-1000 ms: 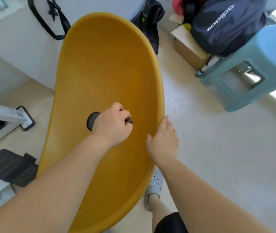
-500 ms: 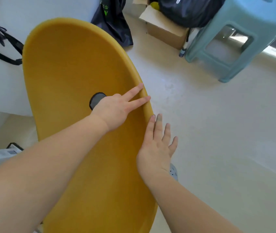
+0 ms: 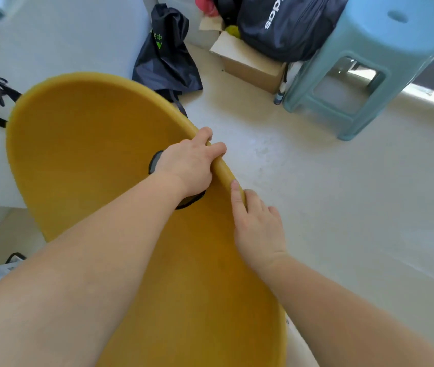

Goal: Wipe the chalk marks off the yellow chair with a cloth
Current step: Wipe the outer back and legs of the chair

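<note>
The yellow chair (image 3: 86,160) fills the left and middle of the view, its smooth shell facing me with a dark oval opening (image 3: 155,162) near the centre. My left hand (image 3: 189,165) grips the chair's right rim, fingers curled over the edge. Just below it, my right hand (image 3: 255,229) holds the same rim, thumb on the inner face and fingers wrapped behind the edge. No cloth shows in either hand, and I see no chalk marks on the visible shell.
A light blue plastic stool (image 3: 369,67) stands at the upper right. Beside it are a cardboard box (image 3: 253,64) with a dark backpack (image 3: 284,25) on it, and a black bag (image 3: 165,56) on the pale floor. A white wall runs along the left.
My left hand left the dark oval opening, stretched its fingers to the right rim and now curls over it. My right hand went from flat beside the rim to holding it.
</note>
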`<state>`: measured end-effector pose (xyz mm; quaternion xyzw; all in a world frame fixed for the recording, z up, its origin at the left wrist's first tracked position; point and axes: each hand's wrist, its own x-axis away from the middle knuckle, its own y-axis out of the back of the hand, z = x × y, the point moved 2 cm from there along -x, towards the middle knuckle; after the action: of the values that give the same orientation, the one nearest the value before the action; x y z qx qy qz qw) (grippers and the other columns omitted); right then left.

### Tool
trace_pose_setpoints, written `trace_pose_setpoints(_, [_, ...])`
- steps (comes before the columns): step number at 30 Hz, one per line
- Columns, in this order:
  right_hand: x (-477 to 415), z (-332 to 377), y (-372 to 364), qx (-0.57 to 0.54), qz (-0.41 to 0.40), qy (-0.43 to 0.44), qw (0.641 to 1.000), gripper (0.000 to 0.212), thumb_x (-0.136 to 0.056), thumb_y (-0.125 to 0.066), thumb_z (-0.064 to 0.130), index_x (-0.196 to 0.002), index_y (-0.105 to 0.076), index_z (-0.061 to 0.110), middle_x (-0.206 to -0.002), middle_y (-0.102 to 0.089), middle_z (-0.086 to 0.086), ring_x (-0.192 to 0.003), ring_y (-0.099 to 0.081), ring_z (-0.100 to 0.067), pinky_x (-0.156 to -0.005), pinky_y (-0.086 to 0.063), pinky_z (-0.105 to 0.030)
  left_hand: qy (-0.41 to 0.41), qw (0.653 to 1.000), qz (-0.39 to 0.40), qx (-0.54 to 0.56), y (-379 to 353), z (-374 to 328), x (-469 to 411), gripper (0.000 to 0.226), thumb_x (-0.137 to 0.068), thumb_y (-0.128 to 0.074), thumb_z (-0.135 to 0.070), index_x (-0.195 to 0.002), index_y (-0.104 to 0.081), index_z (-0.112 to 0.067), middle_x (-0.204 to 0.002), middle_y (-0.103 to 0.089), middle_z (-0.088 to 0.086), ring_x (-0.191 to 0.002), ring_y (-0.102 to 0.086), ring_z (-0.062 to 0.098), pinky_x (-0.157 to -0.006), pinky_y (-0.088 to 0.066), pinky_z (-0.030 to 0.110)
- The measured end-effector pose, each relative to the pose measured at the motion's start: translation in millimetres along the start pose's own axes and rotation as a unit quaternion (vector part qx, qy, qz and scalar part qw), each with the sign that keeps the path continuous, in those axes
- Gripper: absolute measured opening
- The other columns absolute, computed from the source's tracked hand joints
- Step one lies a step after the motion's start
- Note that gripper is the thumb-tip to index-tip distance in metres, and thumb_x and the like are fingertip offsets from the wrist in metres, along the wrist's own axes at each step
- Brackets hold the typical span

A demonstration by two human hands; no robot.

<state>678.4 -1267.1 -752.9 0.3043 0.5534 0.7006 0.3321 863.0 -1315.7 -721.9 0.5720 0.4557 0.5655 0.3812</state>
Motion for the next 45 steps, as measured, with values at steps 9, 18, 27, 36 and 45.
trace_pose_setpoints(9, [-134,29,15,0.112,0.102,0.267,0.952,0.078,-0.099,-0.037,0.013,-0.16,0.012,0.015,-0.146,-0.033,-0.014,-0.113,-0.05,-0.031,-0.085,-0.042,-0.04,0.194,0.981,-0.004,0.011,5,107,13,0.038,-0.094,-0.052,-0.022,-0.124,-0.036,-0.038,-0.136,-0.033,0.006,-0.075,-0.053,0.029,-0.054,-0.039,0.035])
trace_pose_setpoints(18, [-149,139,-17,0.032,0.086,0.009,0.996,0.088,-0.098,-0.044,0.021,-0.156,0.02,0.035,-0.167,0.0,-0.015,-0.153,0.007,-0.044,-0.117,0.011,-0.067,0.233,0.97,-0.056,0.043,-16,178,56,0.039,-0.102,-0.045,-0.035,-0.138,-0.03,-0.039,-0.141,-0.032,0.01,-0.065,-0.052,0.026,-0.047,-0.045,0.033])
trace_pose_setpoints(27, [-223,215,-38,0.049,0.087,0.075,0.992,0.088,-0.095,-0.045,0.061,-0.156,0.015,0.04,-0.167,0.005,-0.012,-0.153,0.013,-0.042,-0.118,0.015,-0.064,0.243,0.967,-0.059,0.046,-13,293,67,0.032,-0.103,-0.041,-0.045,-0.133,-0.034,-0.034,-0.115,-0.039,0.01,-0.06,-0.05,0.026,-0.044,-0.038,0.032])
trace_pose_setpoints(36, [-267,381,-58,0.049,0.154,0.134,0.978,0.091,-0.094,-0.039,0.071,-0.152,0.026,0.046,-0.163,0.036,-0.004,-0.145,0.036,-0.045,-0.108,0.004,-0.084,0.449,0.879,-0.091,0.132,-32,442,168,0.036,-0.102,-0.046,-0.043,-0.136,-0.04,-0.032,-0.122,-0.044,0.013,-0.07,-0.049,0.025,-0.051,-0.036,0.032])
trace_pose_setpoints(45, [-277,401,-87,0.055,0.204,0.154,0.965,0.128,-0.08,-0.055,0.081,-0.136,0.051,0.036,-0.15,0.052,-0.017,-0.133,0.043,-0.059,-0.114,-0.005,-0.079,0.488,0.851,-0.102,0.166,-46,458,183,0.041,-0.105,-0.041,-0.04,-0.146,-0.036,-0.036,-0.142,-0.037,0.015,-0.067,-0.05,0.021,-0.053,-0.039,0.032])
